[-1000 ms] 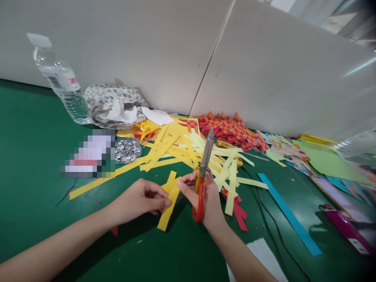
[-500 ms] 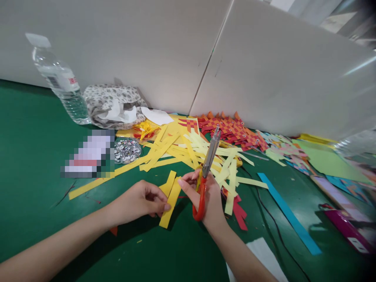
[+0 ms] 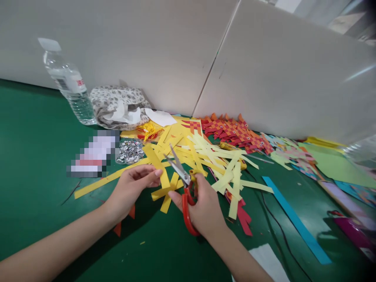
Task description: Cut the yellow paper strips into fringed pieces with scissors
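My left hand point(image 3: 133, 188) pinches a yellow paper strip point(image 3: 157, 164) and holds it up over the green table point(image 3: 35, 164). My right hand point(image 3: 202, 207) grips red-handled scissors point(image 3: 183, 188); their blades are parted and point up-left at the strip. Two more yellow strips point(image 3: 167, 194) lie crossed on the table just under the hands. A big pile of yellow and pale-yellow strips point(image 3: 205, 156) spreads behind them.
A water bottle point(image 3: 69, 84) and a patterned cloth pouch point(image 3: 117, 105) stand at the back left by the white wall. A dish of googly eyes point(image 3: 129, 150), woven red-orange paper fish point(image 3: 235, 131), a blue strip point(image 3: 296, 221), a black cable point(image 3: 276, 231) and coloured sheets point(image 3: 335, 166) lie around.
The scissors swung from pointing up and right to pointing up-left, and the blades opened. My left hand lifted one yellow strip away from the pieces it held on the table.
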The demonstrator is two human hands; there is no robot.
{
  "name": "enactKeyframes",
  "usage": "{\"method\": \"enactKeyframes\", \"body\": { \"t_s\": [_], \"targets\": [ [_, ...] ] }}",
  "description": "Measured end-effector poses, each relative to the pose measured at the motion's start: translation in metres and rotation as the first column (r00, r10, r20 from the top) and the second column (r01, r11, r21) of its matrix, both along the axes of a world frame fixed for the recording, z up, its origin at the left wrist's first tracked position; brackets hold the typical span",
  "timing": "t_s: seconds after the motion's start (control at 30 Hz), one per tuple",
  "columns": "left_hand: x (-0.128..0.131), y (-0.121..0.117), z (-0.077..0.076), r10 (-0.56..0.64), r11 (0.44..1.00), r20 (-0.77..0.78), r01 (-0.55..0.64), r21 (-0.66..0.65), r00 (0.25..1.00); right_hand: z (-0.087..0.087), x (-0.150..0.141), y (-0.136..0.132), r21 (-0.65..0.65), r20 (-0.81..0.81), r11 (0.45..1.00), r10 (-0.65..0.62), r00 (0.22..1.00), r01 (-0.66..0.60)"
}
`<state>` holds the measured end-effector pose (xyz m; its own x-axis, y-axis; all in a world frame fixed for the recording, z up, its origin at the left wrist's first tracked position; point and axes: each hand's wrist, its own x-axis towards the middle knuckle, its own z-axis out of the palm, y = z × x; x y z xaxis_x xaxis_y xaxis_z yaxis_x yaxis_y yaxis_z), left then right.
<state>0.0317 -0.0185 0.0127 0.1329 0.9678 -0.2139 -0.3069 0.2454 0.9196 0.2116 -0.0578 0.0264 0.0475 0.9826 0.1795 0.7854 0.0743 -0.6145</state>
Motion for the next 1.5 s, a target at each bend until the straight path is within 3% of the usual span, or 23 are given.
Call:
{"method": "enactKeyframes", "body": {
  "t_s": [0.1,0.3,0.67,1.07,1.5],
  "targets": [
    [0.0003,-0.0016,0.0036,0.059,0.997,0.029,-0.06,0.055,0.998,0.0017,-0.0035,-0.0009,0.024,0.142,0.999,0.03,0.989,-0.034],
    [-0.0009,-0.0036,0.0015,0.061,0.993,0.042,-0.065,0.101,0.997,0.0008,-0.0055,-0.0014,-0.04,0.183,0.997,0.065,0.981,-0.059],
    [-0.0001,-0.0029,0.0014,0.016,0.998,0.103,-0.022,0.064,0.995,0.0015,-0.0062,-0.0021,-0.094,0.157,0.994,0.075,0.985,-0.06],
    [0.0003,-0.0046,0.0088,0.016,1.0,0.133,-0.018,0.014,0.991,-0.0003,-0.0036,-0.002,-0.078,0.114,0.991,0.114,0.987,-0.106],
    [-0.0013,-0.0048,0.007,-0.026,1.0,0.181,0.026,0.006,0.983,-0.0005,-0.0044,-0.0023,-0.071,0.07,0.991,0.118,0.99,-0.113]
  ]
}}
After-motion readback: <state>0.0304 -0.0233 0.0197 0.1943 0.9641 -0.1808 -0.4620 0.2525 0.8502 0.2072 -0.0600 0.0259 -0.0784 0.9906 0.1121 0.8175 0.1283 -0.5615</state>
